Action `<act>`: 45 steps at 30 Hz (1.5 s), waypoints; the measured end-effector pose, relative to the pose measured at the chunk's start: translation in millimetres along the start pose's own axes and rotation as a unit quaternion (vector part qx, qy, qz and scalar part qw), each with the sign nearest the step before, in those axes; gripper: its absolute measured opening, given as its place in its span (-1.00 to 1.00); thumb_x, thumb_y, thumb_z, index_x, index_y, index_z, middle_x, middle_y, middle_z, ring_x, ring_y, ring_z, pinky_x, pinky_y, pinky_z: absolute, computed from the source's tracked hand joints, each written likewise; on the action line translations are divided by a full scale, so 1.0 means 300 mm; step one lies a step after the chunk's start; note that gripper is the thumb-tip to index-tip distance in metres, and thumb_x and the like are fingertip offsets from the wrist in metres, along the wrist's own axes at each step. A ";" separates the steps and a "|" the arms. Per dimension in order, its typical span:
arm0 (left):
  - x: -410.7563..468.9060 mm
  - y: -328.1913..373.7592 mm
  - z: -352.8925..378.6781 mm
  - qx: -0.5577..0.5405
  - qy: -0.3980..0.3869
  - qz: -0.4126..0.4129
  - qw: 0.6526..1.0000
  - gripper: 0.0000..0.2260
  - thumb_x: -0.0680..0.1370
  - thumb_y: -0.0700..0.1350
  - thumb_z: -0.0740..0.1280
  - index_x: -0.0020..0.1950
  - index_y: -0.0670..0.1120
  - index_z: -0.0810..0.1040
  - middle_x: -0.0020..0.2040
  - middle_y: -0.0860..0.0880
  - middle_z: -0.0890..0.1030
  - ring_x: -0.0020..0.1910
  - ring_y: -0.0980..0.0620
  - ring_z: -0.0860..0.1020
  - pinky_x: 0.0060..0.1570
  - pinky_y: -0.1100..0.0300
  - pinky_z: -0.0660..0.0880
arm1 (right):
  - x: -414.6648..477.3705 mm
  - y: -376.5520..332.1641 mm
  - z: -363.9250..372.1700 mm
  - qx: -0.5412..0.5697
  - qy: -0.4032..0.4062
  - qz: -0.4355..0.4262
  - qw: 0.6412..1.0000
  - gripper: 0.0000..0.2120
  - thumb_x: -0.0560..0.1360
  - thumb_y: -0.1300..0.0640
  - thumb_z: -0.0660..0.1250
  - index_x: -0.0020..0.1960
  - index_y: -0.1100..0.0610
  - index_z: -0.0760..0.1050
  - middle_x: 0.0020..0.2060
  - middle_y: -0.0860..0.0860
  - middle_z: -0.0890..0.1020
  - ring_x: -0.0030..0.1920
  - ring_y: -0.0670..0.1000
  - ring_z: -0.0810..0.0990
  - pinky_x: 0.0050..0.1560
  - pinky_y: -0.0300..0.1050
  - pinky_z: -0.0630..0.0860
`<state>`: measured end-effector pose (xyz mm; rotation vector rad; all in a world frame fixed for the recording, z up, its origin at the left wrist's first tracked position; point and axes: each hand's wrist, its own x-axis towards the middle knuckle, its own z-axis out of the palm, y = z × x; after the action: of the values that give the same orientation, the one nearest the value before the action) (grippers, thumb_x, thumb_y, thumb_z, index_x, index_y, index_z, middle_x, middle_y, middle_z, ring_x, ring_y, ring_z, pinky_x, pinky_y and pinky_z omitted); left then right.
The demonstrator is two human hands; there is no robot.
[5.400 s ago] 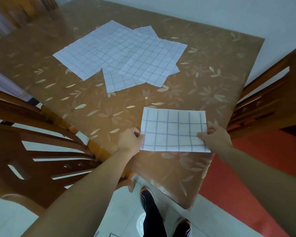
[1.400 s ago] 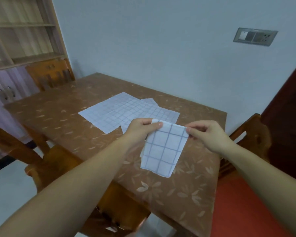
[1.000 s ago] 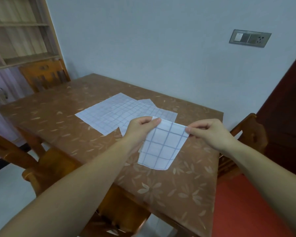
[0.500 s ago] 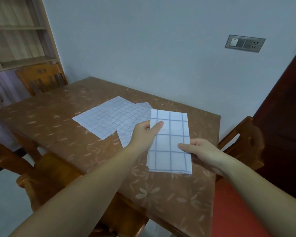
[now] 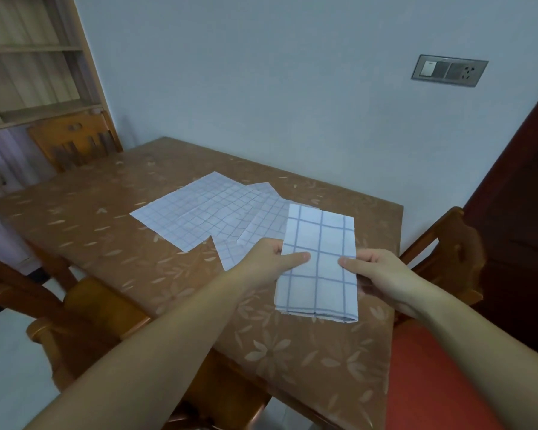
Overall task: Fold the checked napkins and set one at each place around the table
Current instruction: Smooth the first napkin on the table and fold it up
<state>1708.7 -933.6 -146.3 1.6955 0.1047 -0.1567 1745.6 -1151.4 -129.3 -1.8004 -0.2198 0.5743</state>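
The person is holding a folded checked napkin (image 5: 319, 262) in both hands over the near right corner of the table (image 5: 75, 218), beside the right edge where a wooden chair (image 5: 448, 243) is standing. The left hand (image 5: 267, 262) is pinching the napkin's left edge, thumb lying on top and the other fingers tucked beneath. The right hand (image 5: 382, 274) is pinching the right edge the same way. Gripping both long sides is probably keeping the layers from sliding apart and the narrow rectangle flat and square while it is being lined up with this place. The folded end is pointing toward the person; whether it is touching the table I cannot tell.

The unfolded checked napkins (image 5: 205, 212) are lying flat and overlapping near the middle of the table, likely spread there so that each can be taken in turn from any side. None of them looks folded yet, so most of the task seems to be waiting.

Another chair (image 5: 84, 308) is sitting at the near left edge and a third (image 5: 72, 141) at the far left end, marking further places. A grey switch and socket plate (image 5: 449, 70) is showing on the wall. No brand, label or readable writing is showing anywhere; the napkins are carrying only blue grid lines.
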 end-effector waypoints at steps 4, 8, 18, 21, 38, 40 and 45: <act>0.003 -0.002 -0.004 -0.040 0.000 -0.028 0.999 -0.87 0.56 -0.07 0.37 -0.08 -0.10 0.67 -0.15 0.02 0.73 -0.16 0.10 0.69 -0.26 0.31 0.55 | -0.001 0.002 -0.023 0.006 -0.027 -0.004 1.000 -0.79 0.59 0.15 0.27 0.11 0.10 0.66 -0.09 0.13 0.67 -0.22 0.06 0.55 -0.19 -0.12 0.44; 0.000 0.013 -0.001 -0.168 -0.039 -0.057 0.983 -0.82 0.60 -0.19 0.30 0.16 -0.17 0.61 -0.01 -0.08 0.71 -0.07 -0.01 0.70 -0.21 0.19 0.62 | -0.002 -0.009 -0.039 0.040 -0.034 -0.013 0.999 -0.75 0.60 0.20 0.23 0.22 0.11 0.59 0.06 0.16 0.69 -0.01 0.13 0.64 0.00 -0.01 0.57; 0.009 0.009 -0.012 -0.197 -0.068 -0.044 0.977 -0.71 0.59 -0.35 0.17 -0.17 -0.10 0.61 -0.23 -0.13 0.58 -0.34 -0.05 0.57 -0.44 0.19 0.53 | -0.009 -0.030 -0.048 0.101 -0.008 -0.020 0.995 -0.74 0.54 0.40 0.19 -0.21 0.22 0.59 -0.20 0.07 0.70 -0.22 0.00 0.68 -0.26 -0.18 0.58; 0.005 0.012 -0.016 -0.189 -0.077 -0.035 0.978 -0.70 0.59 -0.36 0.16 -0.20 -0.09 0.58 -0.19 -0.16 0.57 -0.28 -0.10 0.53 -0.44 0.19 0.53 | -0.010 -0.033 -0.044 0.107 -0.012 -0.017 0.994 -0.72 0.53 0.44 0.10 -0.22 0.28 0.53 -0.35 0.02 0.66 -0.37 -0.09 0.63 -0.35 -0.25 0.52; -0.030 0.050 0.023 -0.119 -0.063 -0.128 0.983 -0.45 0.60 0.30 0.05 0.21 -0.10 0.55 -0.05 -0.13 0.72 -0.23 -0.12 0.69 -0.15 0.04 0.64 | -0.027 -0.028 -0.027 0.067 0.141 -0.086 0.984 -0.75 0.43 0.42 0.39 -0.08 0.09 0.66 0.02 0.13 0.66 -0.08 0.09 0.65 -0.01 -0.05 0.61; -0.030 0.046 0.033 -0.112 -0.065 -0.116 0.985 -0.57 0.60 0.21 0.17 0.19 -0.10 0.56 0.00 -0.14 0.71 -0.27 -0.06 0.69 -0.28 0.14 0.63 | -0.034 -0.031 -0.022 0.056 0.151 -0.092 0.983 -0.71 0.42 0.44 0.40 -0.02 0.09 0.65 0.08 0.09 0.67 -0.06 0.02 0.67 -0.09 -0.17 0.64; -0.015 0.028 0.033 -0.147 -0.058 -0.040 0.987 -0.88 0.61 -0.15 0.29 0.11 -0.10 0.57 -0.03 -0.12 0.70 -0.32 0.05 0.65 -0.26 0.22 0.60 | -0.041 -0.023 -0.027 0.104 0.125 -0.062 0.985 -0.55 0.51 0.19 0.39 0.35 -0.05 0.40 0.11 0.03 0.66 0.03 0.05 0.69 0.02 0.06 0.63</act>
<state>1705.3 -944.5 -138.6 1.3863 0.1031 -0.2867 1740.0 -1161.3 -117.8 -1.6245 -0.0964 0.2686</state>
